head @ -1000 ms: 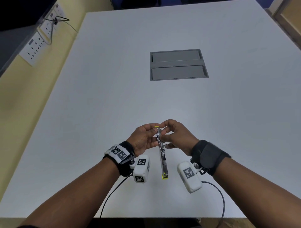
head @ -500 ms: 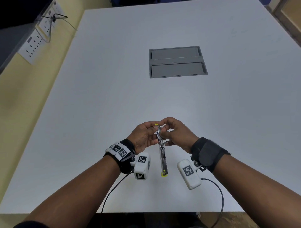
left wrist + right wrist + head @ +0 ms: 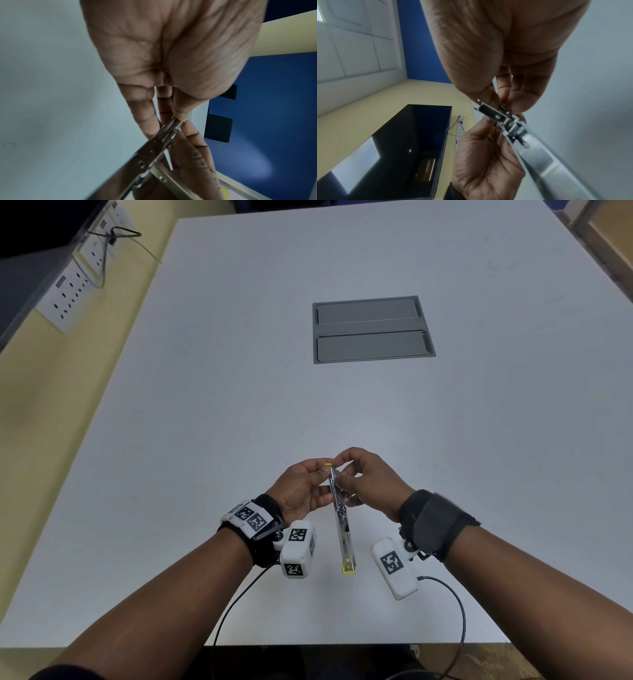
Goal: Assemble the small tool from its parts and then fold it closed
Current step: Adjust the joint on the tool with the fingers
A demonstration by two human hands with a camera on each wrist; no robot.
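Observation:
A slim metal tool [image 3: 342,522] with yellow tips hangs above the white table [image 3: 445,457], unfolded into one long strip that points toward me. My left hand [image 3: 305,491] pinches its far end from the left; thumb and fingers close on the metal [image 3: 169,129] in the left wrist view. My right hand [image 3: 368,479] pinches the same far end from the right, fingertips at the hinge piece [image 3: 505,119]. The near yellow tip [image 3: 348,569] hangs free between my wrists.
A grey recessed hatch [image 3: 372,330] sits in the table's middle, farther away. Wall sockets with a plugged cable [image 3: 85,265] line the yellow wall at left. Camera cables [image 3: 459,611] trail off the near table edge. A dark screen [image 3: 393,148] shows in the right wrist view.
Both hands with the tool have shifted slightly farther from me; the grip on the tool's far end looks the same.

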